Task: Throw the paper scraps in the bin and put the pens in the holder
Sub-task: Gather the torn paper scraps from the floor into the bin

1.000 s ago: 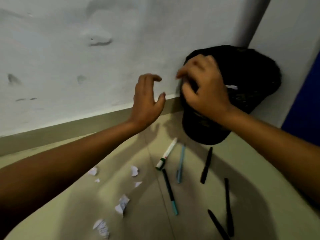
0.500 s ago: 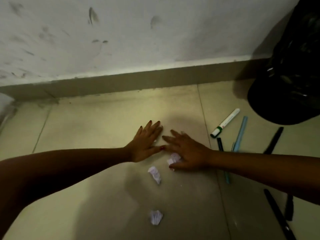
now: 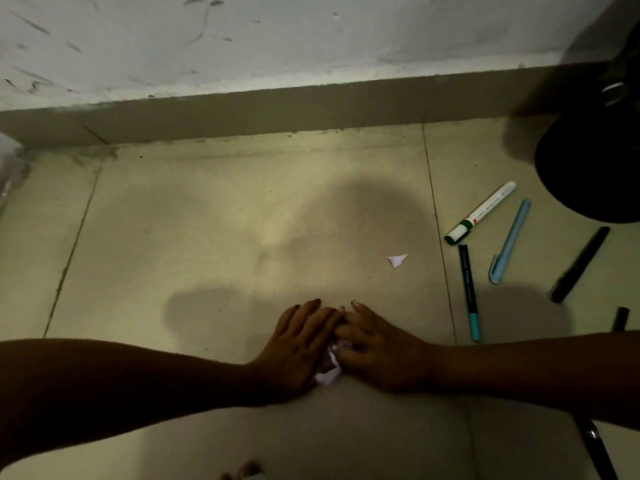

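My left hand point(image 3: 298, 348) and my right hand point(image 3: 377, 348) lie flat on the floor tiles with fingertips touching. Crumpled white paper scraps point(image 3: 329, 370) are squeezed between the two palms, partly hidden. One small loose scrap point(image 3: 397, 260) lies farther out. To the right lie a white marker with a green cap point(image 3: 479, 213), a light blue pen point(image 3: 509, 240), a black pen with a teal end point(image 3: 469, 292) and a black pen point(image 3: 580, 265). The black bin point(image 3: 588, 168) stands at the far right by the wall. No holder is in view.
A wall with a skirting board point(image 3: 242, 112) runs along the far side. Another black pen point(image 3: 595, 448) shows under my right forearm, and a pen end point(image 3: 620, 318) above it. Something pale point(image 3: 10, 161) sits at the left edge.
One second ago both hands were up at the bin. They came down to the floor, then slid toward me, pushing scraps together; the view swung left and down.
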{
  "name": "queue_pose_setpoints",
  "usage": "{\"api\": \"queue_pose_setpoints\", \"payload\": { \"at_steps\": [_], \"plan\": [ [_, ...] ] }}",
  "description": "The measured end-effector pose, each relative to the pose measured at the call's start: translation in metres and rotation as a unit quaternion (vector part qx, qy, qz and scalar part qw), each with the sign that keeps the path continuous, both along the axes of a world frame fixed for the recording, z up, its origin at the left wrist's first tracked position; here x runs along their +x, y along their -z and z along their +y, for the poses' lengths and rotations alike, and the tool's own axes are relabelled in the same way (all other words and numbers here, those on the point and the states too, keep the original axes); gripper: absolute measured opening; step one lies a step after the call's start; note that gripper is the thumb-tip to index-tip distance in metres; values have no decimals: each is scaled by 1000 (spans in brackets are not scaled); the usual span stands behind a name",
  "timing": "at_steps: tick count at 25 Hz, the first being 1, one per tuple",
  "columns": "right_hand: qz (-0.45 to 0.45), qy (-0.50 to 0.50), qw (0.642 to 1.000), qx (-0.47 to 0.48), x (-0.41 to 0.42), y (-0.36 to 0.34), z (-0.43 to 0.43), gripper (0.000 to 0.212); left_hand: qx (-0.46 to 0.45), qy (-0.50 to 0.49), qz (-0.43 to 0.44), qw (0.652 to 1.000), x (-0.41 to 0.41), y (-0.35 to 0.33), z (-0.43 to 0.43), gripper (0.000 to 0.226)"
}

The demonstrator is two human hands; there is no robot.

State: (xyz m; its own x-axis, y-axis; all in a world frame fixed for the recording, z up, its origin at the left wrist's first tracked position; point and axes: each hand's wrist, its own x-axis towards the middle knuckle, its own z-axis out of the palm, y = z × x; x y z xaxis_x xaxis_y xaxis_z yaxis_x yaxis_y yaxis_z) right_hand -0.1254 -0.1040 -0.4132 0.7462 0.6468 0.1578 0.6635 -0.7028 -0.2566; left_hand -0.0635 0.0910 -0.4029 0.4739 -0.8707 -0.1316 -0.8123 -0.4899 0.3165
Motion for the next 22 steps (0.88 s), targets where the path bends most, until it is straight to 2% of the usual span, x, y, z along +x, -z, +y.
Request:
{"api": "queue_pose_setpoints", "payload": {
  "at_steps": [2, 4, 7, 9, 11, 13, 15, 16, 19, 21, 22],
  "plan": [
    [-8, 39, 998, 41, 28, -2, -15, 11, -45, 12, -19, 999, 27, -2, -17, 44],
    [22, 43, 998, 40, 56, -8, -30, 7, -41, 39, -11, 998, 57, -12, -41, 26],
    [71, -3, 997, -21, 81, -20, -45, 15, 25, 43, 1, 999, 78, -21, -63, 28],
    [99, 102, 990, 18, 89, -29, -57, 18, -2, -30, 38, 999, 83, -29, -71, 37],
    [121, 264, 956, 48, 90, -31, -74, 25, -20, -111, 89, 990, 86, -32, -78, 36],
    [114, 330, 937, -12, 84, -31, -87, 37, -8, -83, 62, 995, 79, -40, -78, 41],
    [87, 280, 953, -75, 73, -24, -91, 45, 74, 42, 10, 996, 71, -39, -71, 64],
    [69, 232, 965, -103, 67, -20, -86, 43, 110, 94, -25, 989, 66, -34, -66, 68],
    [25, 140, 977, -161, 63, -16, -81, 40, 152, 115, -66, 979, 60, -33, -74, 43],
    [65, 122, 980, -144, 72, -25, -82, 41, 180, 105, -64, 976, 65, -38, -85, 34],
    [114, 139, 977, -114, 76, -35, -82, 39, 187, 100, -48, 976, 68, -39, -88, 34]
  ]
}}
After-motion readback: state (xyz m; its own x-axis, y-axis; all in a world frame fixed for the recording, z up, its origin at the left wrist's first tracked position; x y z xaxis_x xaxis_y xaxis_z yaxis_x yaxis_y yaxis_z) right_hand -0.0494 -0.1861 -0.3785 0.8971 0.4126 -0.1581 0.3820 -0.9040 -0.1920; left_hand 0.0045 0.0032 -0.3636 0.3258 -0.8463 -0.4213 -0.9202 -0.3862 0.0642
